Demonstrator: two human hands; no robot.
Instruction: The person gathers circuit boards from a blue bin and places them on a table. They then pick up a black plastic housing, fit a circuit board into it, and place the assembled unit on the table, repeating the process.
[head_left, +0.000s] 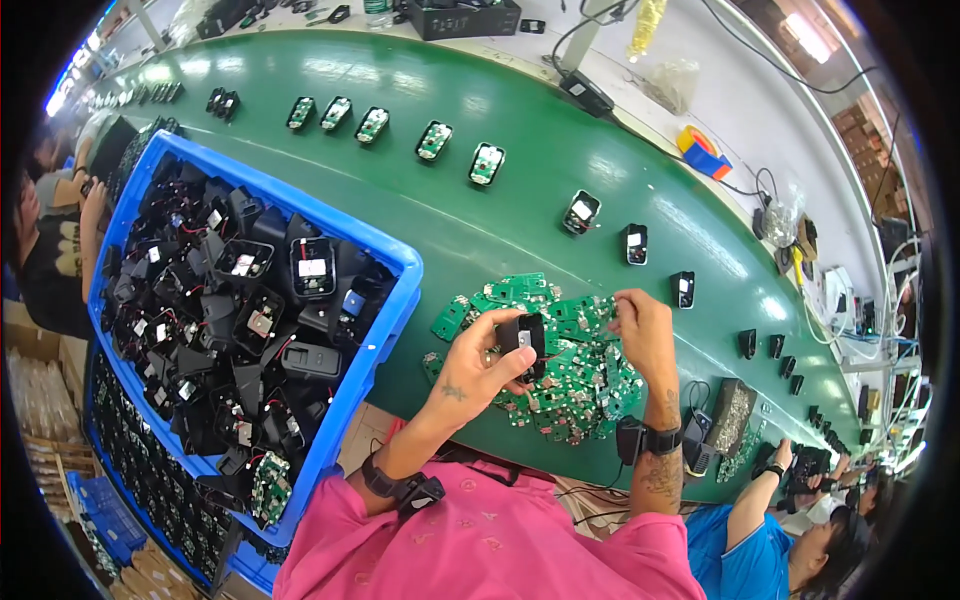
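My left hand (468, 372) is closed around a small black plastic housing (527, 362), its hollow side partly showing. Thumb and fingers wrap its lower edge and sides. Beneath it spreads a loose heap of green circuit boards (590, 395) on the table. At the heap's right edge, the fingers of my right hand (645, 328) are pinched together. What they hold, if anything, is too small to make out. Left of me, a blue bin (405, 270) is piled with black housings (312, 268) that have wires and pale labels inside.
Housings with green boards (434, 141) stand in a row along the green table (380, 210), and black housings (635, 244) continue it rightward. A tape roll (705, 152) lies on the far ledge. A person in blue (750, 545) works at right, another person (55, 240) at far left.
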